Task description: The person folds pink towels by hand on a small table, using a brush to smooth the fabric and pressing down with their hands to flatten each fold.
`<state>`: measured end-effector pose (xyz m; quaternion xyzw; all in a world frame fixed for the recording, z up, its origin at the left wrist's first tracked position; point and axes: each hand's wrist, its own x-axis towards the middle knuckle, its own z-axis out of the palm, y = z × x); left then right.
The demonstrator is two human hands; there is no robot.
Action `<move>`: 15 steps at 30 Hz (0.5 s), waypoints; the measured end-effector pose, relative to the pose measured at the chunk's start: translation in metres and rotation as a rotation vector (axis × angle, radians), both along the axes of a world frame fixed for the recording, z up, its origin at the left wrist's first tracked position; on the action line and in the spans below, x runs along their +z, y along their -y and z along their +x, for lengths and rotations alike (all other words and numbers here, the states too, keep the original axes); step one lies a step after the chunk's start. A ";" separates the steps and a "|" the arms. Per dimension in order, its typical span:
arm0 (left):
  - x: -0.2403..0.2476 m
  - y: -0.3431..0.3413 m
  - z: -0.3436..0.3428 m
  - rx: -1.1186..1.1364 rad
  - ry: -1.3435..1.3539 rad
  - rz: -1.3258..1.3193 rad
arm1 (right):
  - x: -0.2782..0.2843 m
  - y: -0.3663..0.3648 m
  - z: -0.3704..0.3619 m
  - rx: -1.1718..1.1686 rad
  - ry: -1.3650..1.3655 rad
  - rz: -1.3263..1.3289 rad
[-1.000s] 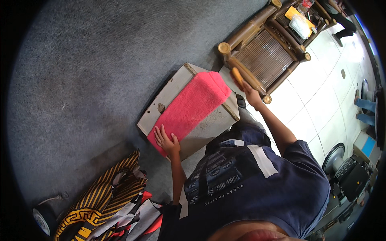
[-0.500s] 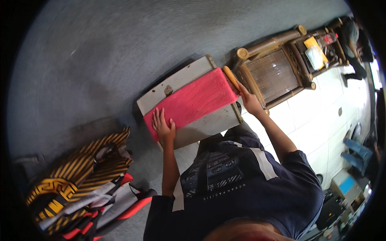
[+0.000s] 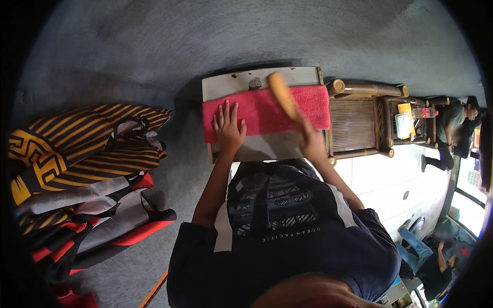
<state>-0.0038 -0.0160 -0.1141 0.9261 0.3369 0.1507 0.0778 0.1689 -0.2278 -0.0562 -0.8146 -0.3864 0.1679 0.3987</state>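
Note:
A pinkish-red towel point(image 3: 259, 114) lies folded in a long strip across a small worn whitish table point(image 3: 272, 148) in front of me. My left hand point(image 3: 229, 127) rests flat on the towel's left part, fingers spread. In my right hand point(image 3: 310, 142) is a wooden-backed brush point(image 3: 282, 95), gripped at its near end and slanting up and left over the towel's middle. The brush and that hand are smeared by motion. Its bristles do not show clearly, and whether they touch the cloth I cannot tell.
Right of the table stands a bamboo bench point(image 3: 354, 123), with a plastic bottle point(image 3: 425, 112) and a white package point(image 3: 404, 126) farther along. Black-and-yellow striped clothing point(image 3: 97, 128) hangs at left beside red, grey and black garments point(image 3: 123, 220). Other people point(image 3: 447, 128) are at far right.
The brush has moved from the towel's right end leftward to over its middle, and its handle now points up-left. My left hand stays on the towel. The whole view has turned.

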 end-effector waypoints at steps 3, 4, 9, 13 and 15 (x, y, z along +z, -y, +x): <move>-0.003 -0.007 -0.006 -0.021 -0.032 0.003 | -0.002 -0.029 -0.034 0.217 0.059 -0.240; -0.003 -0.010 -0.008 -0.031 -0.037 -0.003 | -0.002 -0.034 -0.038 0.239 0.075 -0.283; 0.007 -0.015 -0.017 0.046 -0.095 -0.058 | -0.034 0.006 0.024 0.031 0.097 -0.246; 0.003 -0.017 -0.021 0.027 -0.108 -0.046 | 0.006 0.027 0.054 -0.218 0.199 -0.419; 0.005 -0.018 -0.020 0.011 -0.108 0.000 | 0.008 0.027 0.052 -0.264 0.232 -0.274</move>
